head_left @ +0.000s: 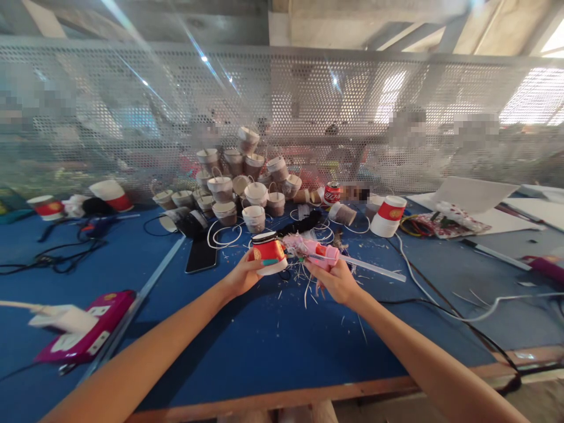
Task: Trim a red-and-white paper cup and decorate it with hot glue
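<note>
Tilted in the grip of my left hand [243, 274] is a red and white paper cup [268, 254] with a dark band around its upper end. My right hand [337, 281] is wrapped round a pink hot glue gun [325, 254], and a clear glue stick [374, 267] juts out of its back to the right. Shreds of fibre cling to the gun's front end, which points left at the cup's side. Whether the nozzle touches the cup I cannot tell. White scraps and bits of cord lie on the blue table [264, 346] below.
Several small handled buckets [220, 189] are heaped at the back against a perforated metal screen [299, 106]. A red can [332, 192] and a stacked cup [388, 216] stand to the right. A phone [201, 254] and magenta power strip [112, 311] lie left. A white cable [414, 273] crosses at right.
</note>
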### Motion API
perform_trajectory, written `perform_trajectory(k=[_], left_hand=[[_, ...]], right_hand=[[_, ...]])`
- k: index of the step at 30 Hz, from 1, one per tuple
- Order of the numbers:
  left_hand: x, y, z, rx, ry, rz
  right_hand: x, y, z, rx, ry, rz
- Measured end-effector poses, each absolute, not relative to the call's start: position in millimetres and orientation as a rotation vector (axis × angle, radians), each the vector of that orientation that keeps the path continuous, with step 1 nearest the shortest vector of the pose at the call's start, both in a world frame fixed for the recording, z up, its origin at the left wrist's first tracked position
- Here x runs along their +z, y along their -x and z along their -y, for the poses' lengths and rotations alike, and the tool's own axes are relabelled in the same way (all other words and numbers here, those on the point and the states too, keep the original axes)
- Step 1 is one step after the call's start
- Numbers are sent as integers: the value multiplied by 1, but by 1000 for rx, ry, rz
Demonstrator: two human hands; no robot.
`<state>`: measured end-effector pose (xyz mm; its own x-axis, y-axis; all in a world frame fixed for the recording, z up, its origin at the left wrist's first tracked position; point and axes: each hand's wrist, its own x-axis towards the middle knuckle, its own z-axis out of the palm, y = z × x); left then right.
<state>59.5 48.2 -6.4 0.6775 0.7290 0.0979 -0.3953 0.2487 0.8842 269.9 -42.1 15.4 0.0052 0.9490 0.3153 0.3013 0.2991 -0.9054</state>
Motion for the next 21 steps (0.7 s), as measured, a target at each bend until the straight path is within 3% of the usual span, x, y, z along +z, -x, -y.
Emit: perform_trajectory(k=[21], left_hand=[[-5,-57,-48,765,-1028,-346]], right_hand=[[14,-270,42,844,1181,1508]])
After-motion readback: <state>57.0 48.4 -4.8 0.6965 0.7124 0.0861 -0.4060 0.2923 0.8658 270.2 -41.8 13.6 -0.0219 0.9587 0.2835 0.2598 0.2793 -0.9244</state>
